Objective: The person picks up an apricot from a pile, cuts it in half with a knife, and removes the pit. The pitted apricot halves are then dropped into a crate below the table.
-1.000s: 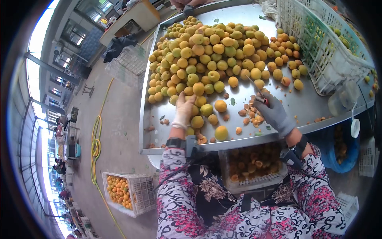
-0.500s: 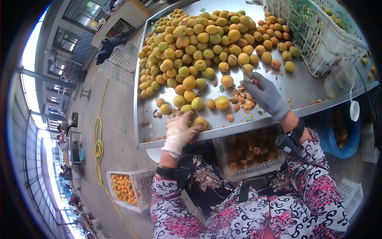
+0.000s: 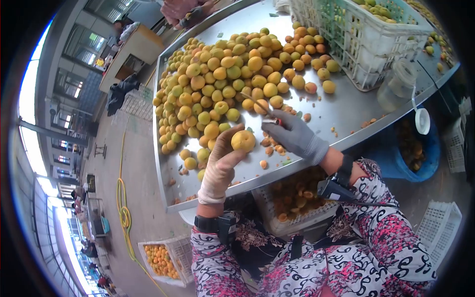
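My left hand point(image 3: 218, 167), in a whitish glove, pinches a yellow apricot point(image 3: 243, 141) between thumb and fingers, raised above the metal table point(image 3: 341, 116). My right hand point(image 3: 293, 136), gloved in grey, is closed around a small knife point(image 3: 257, 103) with a red-and-dark handle. Its thin blade points up and left, over the near edge of the apricot pile point(image 3: 213, 74). The knife and the held apricot are apart. Brown apricot pits point(image 3: 267, 143) lie scattered just below my right hand.
A white crate point(image 3: 366, 49) stands at the table's right, beside a clear plastic jar point(image 3: 396, 86). Below the table edge are a crate of apricot halves point(image 3: 297, 203) and a blue tub point(image 3: 429, 158). Another person's hand point(image 3: 190, 17) shows across the table.
My left hand has lifted an apricot from the table and brought it up towards the knife. My right hand, still gripping the knife, appears lower and further left as the view shifts.
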`<action>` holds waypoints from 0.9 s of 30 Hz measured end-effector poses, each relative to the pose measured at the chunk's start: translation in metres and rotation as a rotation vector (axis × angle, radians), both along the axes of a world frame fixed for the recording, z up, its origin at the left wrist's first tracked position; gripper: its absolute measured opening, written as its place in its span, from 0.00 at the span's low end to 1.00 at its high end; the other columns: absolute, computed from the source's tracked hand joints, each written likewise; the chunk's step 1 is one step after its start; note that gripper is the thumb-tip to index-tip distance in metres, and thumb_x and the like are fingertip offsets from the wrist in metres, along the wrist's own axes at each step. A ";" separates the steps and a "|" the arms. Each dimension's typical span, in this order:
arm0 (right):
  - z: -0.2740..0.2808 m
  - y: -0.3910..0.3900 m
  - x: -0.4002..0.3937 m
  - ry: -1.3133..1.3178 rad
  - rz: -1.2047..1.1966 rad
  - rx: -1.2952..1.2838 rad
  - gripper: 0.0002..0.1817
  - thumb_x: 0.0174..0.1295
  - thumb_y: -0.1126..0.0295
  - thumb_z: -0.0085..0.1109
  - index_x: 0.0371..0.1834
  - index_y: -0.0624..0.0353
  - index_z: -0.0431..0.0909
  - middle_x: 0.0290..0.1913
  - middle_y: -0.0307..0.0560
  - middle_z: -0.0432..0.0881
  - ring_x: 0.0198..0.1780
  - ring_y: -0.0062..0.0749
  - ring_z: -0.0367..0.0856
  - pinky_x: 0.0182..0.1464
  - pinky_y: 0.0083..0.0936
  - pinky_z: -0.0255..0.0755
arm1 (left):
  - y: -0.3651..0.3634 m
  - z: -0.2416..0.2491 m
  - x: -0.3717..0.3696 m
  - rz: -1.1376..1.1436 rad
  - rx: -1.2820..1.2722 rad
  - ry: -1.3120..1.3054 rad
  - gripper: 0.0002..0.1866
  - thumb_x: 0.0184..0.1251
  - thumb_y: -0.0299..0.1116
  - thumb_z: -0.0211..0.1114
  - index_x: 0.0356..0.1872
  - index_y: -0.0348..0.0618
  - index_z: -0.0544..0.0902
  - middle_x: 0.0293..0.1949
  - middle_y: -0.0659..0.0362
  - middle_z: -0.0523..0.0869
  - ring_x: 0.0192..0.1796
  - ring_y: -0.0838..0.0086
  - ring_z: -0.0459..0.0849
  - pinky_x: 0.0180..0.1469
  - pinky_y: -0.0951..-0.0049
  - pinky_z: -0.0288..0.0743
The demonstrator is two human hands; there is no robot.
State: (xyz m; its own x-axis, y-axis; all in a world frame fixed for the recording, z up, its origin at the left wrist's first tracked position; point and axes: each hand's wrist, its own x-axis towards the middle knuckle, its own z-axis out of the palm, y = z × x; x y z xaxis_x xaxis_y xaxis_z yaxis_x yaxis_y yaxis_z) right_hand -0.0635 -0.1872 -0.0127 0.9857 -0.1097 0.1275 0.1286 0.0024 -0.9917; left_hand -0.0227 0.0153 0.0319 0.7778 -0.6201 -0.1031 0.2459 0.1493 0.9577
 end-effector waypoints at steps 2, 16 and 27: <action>0.000 0.001 -0.002 -0.057 -0.040 0.004 0.20 0.63 0.54 0.59 0.44 0.61 0.76 0.24 0.41 0.75 0.28 0.21 0.75 0.34 0.22 0.71 | -0.018 -0.004 0.005 -0.054 0.005 0.018 0.33 0.56 0.29 0.63 0.65 0.39 0.65 0.55 0.55 0.77 0.59 0.65 0.75 0.64 0.65 0.66; 0.014 -0.016 -0.013 -0.042 0.104 -0.286 0.18 0.69 0.53 0.49 0.45 0.59 0.72 0.27 0.54 0.80 0.34 0.44 0.83 0.36 0.34 0.73 | -0.030 -0.016 0.030 -0.018 -0.207 -0.051 0.31 0.57 0.41 0.65 0.60 0.36 0.69 0.46 0.53 0.80 0.42 0.72 0.79 0.48 0.74 0.72; 0.022 0.015 -0.023 0.126 0.100 -0.314 0.19 0.69 0.54 0.48 0.47 0.61 0.73 0.28 0.57 0.80 0.34 0.51 0.81 0.37 0.37 0.72 | -0.029 -0.012 0.022 0.128 -0.047 -0.132 0.26 0.59 0.38 0.60 0.58 0.35 0.72 0.44 0.56 0.80 0.46 0.72 0.79 0.53 0.74 0.70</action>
State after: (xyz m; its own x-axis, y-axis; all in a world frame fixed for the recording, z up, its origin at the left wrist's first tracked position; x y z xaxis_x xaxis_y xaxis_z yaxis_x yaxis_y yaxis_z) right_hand -0.0866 -0.1726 0.0094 0.9998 0.0134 0.0160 0.0193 -0.2992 -0.9540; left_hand -0.0003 -0.0133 0.0198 0.8552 -0.5173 0.0316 0.0949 0.2163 0.9717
